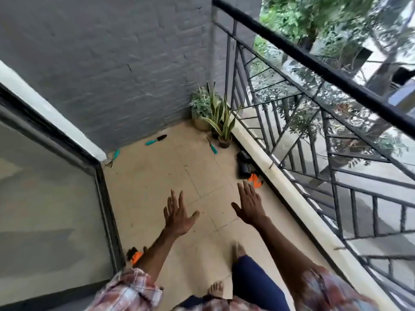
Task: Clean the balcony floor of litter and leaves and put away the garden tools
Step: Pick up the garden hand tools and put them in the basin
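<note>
Both my hands hover over the beige tiled balcony floor [157, 176], fingers spread, holding nothing: my left hand [177, 215] and my right hand [249, 204]. Three teal-handled garden tools lie on the floor: a trowel [156, 139] near the grey wall, a small rake [113, 157] by the door corner, and a fork [212, 145] beside the pots. An orange and black glove [255, 180] lies just beyond my right fingertips. Another orange item [134, 255] lies by the door frame, partly hidden by my left forearm. A black object [243, 163] rests against the kerb.
Potted plants [215, 117] stand in the far corner. A metal railing [314, 131] on a low kerb [280, 182] runs along the right. A glass sliding door [45, 209] lines the left, a grey brick wall [112, 63] closes the far end. My bare feet [238, 250] stand on the tiles.
</note>
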